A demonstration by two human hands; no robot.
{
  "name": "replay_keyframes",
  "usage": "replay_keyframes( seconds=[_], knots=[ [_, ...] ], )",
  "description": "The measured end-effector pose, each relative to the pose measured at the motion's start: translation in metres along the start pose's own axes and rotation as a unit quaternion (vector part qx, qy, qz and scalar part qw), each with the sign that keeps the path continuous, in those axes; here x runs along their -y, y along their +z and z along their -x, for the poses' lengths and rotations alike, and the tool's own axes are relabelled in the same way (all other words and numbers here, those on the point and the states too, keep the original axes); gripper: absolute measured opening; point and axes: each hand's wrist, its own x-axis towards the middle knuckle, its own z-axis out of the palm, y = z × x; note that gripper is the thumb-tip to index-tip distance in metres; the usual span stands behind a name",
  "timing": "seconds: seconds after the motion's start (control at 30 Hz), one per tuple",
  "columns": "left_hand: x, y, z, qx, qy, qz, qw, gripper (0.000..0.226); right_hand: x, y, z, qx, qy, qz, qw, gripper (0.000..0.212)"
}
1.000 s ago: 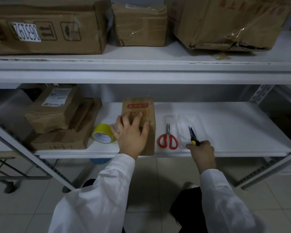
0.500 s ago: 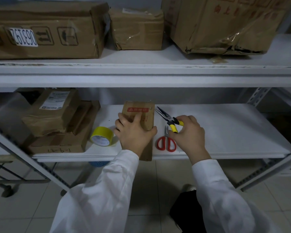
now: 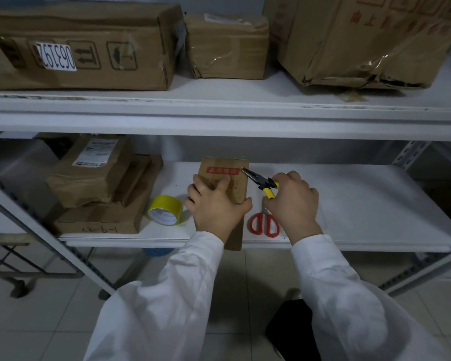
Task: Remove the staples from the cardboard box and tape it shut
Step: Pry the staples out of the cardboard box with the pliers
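Where the white sleeves (image 3: 167, 295) reach in over the tiled floor, both hands are at work at the front edge of the lower shelf (image 3: 362, 204). The left hand (image 3: 216, 207) holds the cardboard box (image 3: 238, 190) down, fingers spread over its top face and thumb hooked round its right edge; the box lies lengthwise on the shelf, its near end poking slightly past the lip. Just to its right the right hand (image 3: 292, 201) is curled round the yellow handles of the pliers (image 3: 261, 179), whose dark nose slants up and left to meet the box's far right corner beside a red label. Whether the tips grip a staple is too small to tell.

Red-handled scissors (image 3: 264, 225) lie flat under the right hand, near the box, and a yellow tape roll (image 3: 165, 210) sits just left of the left hand. Farther left is a stack of brown parcels (image 3: 94, 175).

Above, the upper shelf (image 3: 219, 118) carries three cartons: a long one (image 3: 89, 48) with a numbered sticker, a small taped one (image 3: 227, 45), and a large torn one (image 3: 362, 40).
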Motion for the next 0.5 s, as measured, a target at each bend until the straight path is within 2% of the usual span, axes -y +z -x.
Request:
replay_keyframes(
  seconds=[0.2, 0.37, 0.5],
  knots=[
    [0.000, 0.000, 0.000, -0.002, -0.001, -0.004, 1.000, 0.071, 0.004, -0.005, 0.000, -0.022, -0.002, -0.013, 1.000, 0.038],
    [0.000, -0.001, 0.000, 0.002, 0.002, -0.010, 1.000, 0.072, 0.010, -0.016, -0.006, -0.064, 0.012, -0.076, 0.995, 0.038],
    [0.001, -0.002, 0.000, 0.004, 0.001, -0.006, 1.000, 0.073, 0.006, -0.025, -0.008, -0.054, 0.044, -0.156, 0.985, 0.036]
  ],
)
